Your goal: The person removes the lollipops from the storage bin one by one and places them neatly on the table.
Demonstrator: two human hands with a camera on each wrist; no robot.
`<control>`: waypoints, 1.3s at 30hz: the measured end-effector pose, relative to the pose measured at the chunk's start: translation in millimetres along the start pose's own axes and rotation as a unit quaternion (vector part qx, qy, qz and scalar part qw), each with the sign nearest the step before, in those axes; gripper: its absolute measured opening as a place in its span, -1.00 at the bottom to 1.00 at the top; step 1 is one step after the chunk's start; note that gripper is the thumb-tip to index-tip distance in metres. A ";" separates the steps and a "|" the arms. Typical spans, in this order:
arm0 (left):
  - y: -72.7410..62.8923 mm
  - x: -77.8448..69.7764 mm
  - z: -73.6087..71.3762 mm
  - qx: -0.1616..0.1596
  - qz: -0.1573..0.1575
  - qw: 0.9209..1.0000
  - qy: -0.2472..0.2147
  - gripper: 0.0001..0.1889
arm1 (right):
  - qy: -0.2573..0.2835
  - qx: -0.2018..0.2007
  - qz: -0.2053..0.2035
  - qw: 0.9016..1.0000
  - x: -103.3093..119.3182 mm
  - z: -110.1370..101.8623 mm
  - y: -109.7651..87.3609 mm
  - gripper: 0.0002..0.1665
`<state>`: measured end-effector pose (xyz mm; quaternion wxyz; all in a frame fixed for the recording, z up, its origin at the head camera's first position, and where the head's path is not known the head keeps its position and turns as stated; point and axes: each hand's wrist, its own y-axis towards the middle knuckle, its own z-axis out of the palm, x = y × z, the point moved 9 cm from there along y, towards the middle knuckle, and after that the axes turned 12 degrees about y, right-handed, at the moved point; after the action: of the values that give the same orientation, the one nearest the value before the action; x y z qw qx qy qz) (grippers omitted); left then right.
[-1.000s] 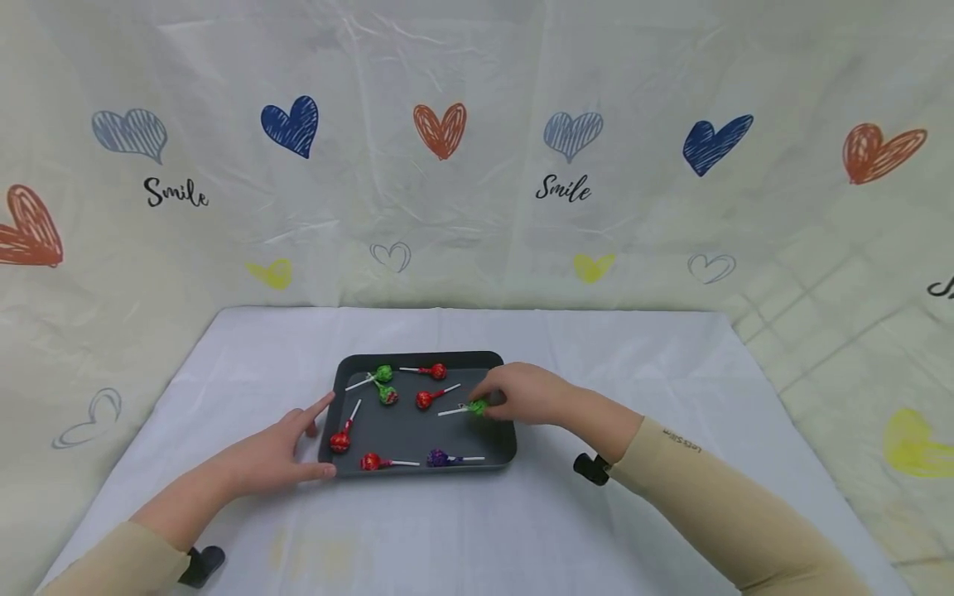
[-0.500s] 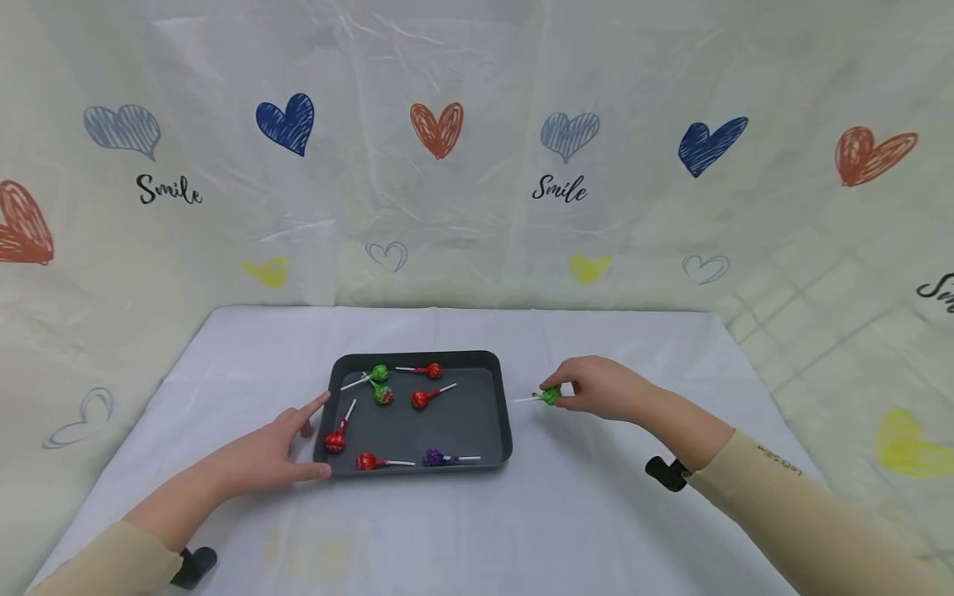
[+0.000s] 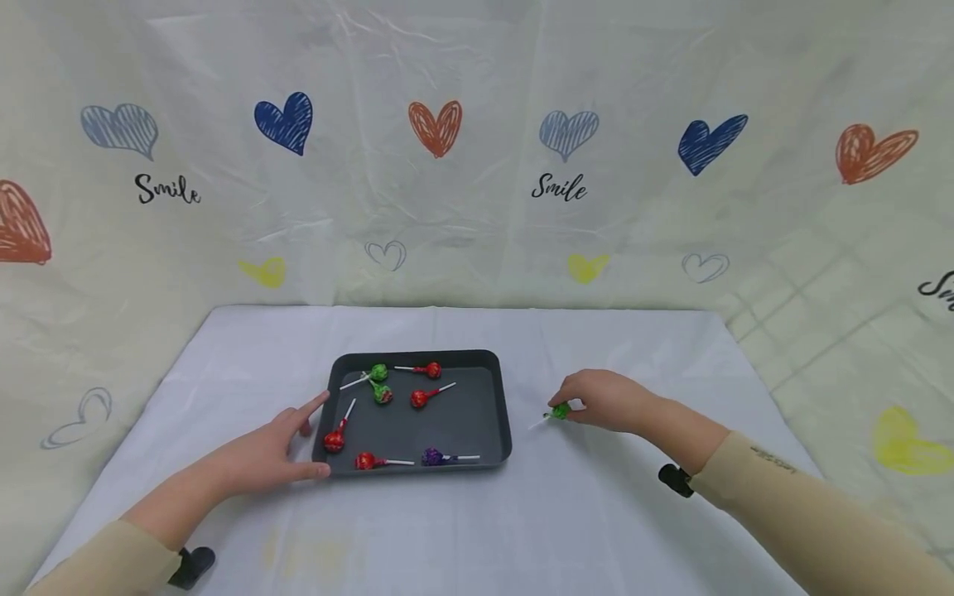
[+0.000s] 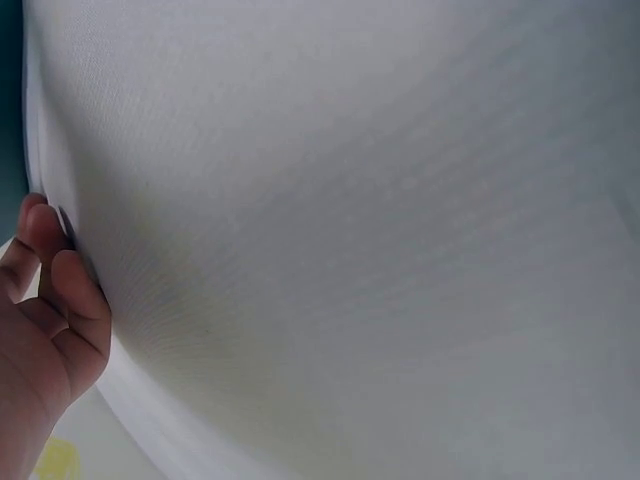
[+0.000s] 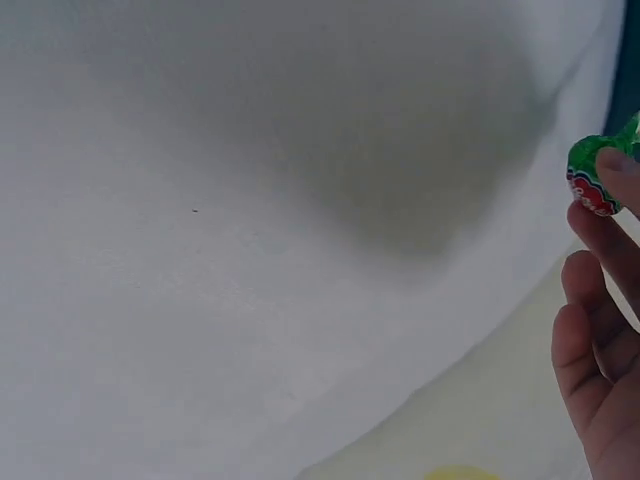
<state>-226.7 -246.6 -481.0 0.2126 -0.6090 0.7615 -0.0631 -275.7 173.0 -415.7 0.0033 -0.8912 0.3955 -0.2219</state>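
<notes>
My right hand (image 3: 613,401) pinches a green-wrapped lollipop (image 3: 561,410) between thumb and fingers, close over the white cloth right of the tray. Its white stick points left toward the tray; in the right wrist view the green wrapper (image 5: 590,170) has a red and white label. My left hand (image 3: 267,457) rests at the left edge of the dark grey tray (image 3: 417,430), thumb and index finger spread along the rim. Inside the tray lie several lollipops: two green ones (image 3: 382,393) with crossing sticks, several red ones (image 3: 420,399) and a purple one (image 3: 432,456).
A white cloth (image 3: 417,530) covers the table. Behind it hangs a pale backdrop (image 3: 477,207) printed with hearts and the word "Smile". Dark wrist cameras (image 3: 675,480) sit below both sleeves.
My right hand has lifted the green lollipop from the tray's right side and carried it right, then lowered it toward the cloth. My left hand stays at the tray's edge.
</notes>
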 end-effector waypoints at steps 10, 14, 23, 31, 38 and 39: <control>-0.1 -2.1 -1.1 0.003 -0.001 1.000 0.002 0.23 | -0.046 0.007 -0.054 0.997 1.2 15.3 -1.1 -0.71; -0.9 -2.6 -1.6 0.003 -0.001 1.000 0.002 0.23 | -0.038 0.001 -0.060 0.997 1.6 13.2 -2.5 -0.67; -1.9 -2.6 -1.7 0.001 -0.002 1.000 0.001 0.23 | 0.011 -0.002 -0.014 1.000 -1.0 -0.1 -3.2 -0.65; -0.8 -0.7 -0.7 0.000 -0.004 1.000 0.003 0.23 | 0.041 -0.006 0.043 0.998 -9.7 1.1 -0.6 -0.68; -1.3 -0.7 -0.5 0.000 -0.006 1.000 0.000 0.24 | 0.073 -0.007 0.115 0.991 -23.4 12.3 1.5 -0.72; -1.6 -1.0 -0.5 0.001 -0.007 1.000 -0.001 0.24 | 0.075 -0.008 0.117 0.990 -23.3 12.9 1.7 -0.73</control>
<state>-225.4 -246.1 -479.7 0.2130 -0.6139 0.7573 -0.0646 -285.6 186.2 -436.7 -0.0075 -0.8199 0.4976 -0.2830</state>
